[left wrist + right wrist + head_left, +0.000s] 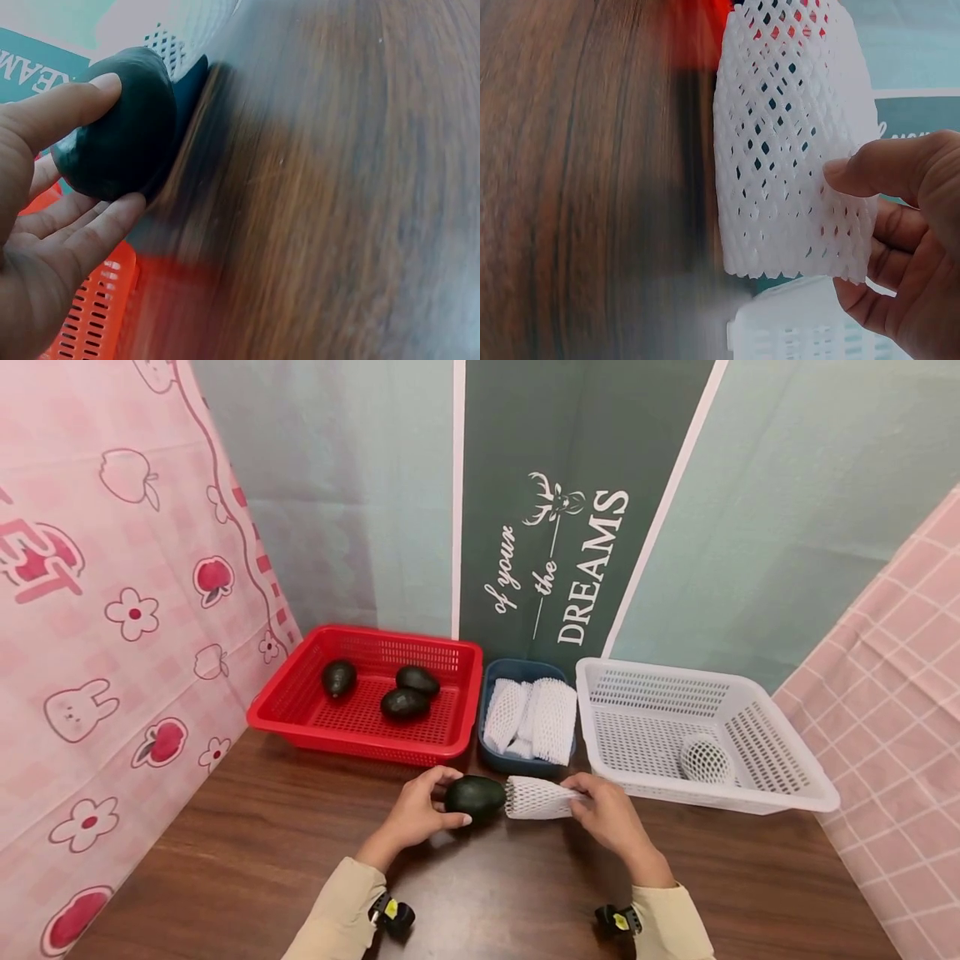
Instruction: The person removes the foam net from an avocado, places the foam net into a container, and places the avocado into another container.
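Observation:
My left hand (418, 810) grips a dark green avocado (476, 798) between thumb and fingers, above the table. In the left wrist view, the thumb lies on one side of the avocado (124, 127) and the fingertips on the other. My right hand (611, 814) pinches a white foam net sleeve (538, 798) near its right end. The sleeve's other end meets the avocado's tip in the head view; whether they touch I cannot tell. The right wrist view has the thumb on the face of the net sleeve (787, 165), fingers behind it.
Behind the left hand stands a red basket (375, 746) holding three avocados (405, 702). A blue container (525, 766) with several foam net sleeves (555, 718) is in the middle. To the right, a white basket (720, 797) holds one net-covered item (706, 760). Brown wooden table (495, 893) lies beneath.

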`<state>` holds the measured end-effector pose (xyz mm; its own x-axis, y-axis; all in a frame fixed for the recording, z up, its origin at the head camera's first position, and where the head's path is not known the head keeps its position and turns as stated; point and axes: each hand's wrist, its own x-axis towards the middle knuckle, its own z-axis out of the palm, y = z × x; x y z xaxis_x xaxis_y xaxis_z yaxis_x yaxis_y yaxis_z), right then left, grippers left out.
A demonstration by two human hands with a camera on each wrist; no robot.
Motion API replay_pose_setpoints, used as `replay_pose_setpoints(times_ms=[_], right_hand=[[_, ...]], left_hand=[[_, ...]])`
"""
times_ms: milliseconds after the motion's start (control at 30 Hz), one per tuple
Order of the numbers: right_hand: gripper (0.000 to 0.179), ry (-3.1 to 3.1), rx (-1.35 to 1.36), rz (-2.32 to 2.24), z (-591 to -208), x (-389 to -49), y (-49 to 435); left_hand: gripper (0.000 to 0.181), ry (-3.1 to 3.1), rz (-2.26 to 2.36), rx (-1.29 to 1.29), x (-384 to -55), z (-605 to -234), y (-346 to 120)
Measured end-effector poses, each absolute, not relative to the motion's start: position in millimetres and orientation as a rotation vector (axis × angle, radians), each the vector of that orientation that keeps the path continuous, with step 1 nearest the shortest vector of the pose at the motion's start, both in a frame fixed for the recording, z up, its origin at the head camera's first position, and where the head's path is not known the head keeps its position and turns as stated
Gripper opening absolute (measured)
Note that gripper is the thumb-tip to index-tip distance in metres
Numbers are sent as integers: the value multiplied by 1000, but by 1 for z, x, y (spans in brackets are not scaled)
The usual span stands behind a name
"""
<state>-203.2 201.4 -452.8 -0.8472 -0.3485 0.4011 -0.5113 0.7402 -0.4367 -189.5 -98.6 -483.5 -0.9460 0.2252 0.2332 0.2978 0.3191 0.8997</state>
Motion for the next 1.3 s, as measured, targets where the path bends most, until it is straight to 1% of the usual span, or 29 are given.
replay_pose_setpoints(times_ms=[400, 733, 900, 967, 1133, 1300], right_hand=[[26, -2638, 665, 793, -454, -203, 207], [25, -2653, 678, 918, -440, -193, 205], [22, -2603, 707, 902, -431, -192, 199], [22, -2570, 709, 914, -428, -193, 197], [22, -2543, 719, 1010, -420, -198, 193], [24, -2604, 664, 1137, -415, -205, 188]], left_hand=[[53, -2506, -1693, -487, -189, -483, -106], [53, -2452, -1683, -505, -179, -476, -109], [51, -2431, -1689, -476, -164, -450, -113], [52, -2434, -1694, -458, -163, -448, -115], [53, -2451, -1660, -421, -172, -471, -128], [53, -2476, -1634, -403, -171, -473, -137]])
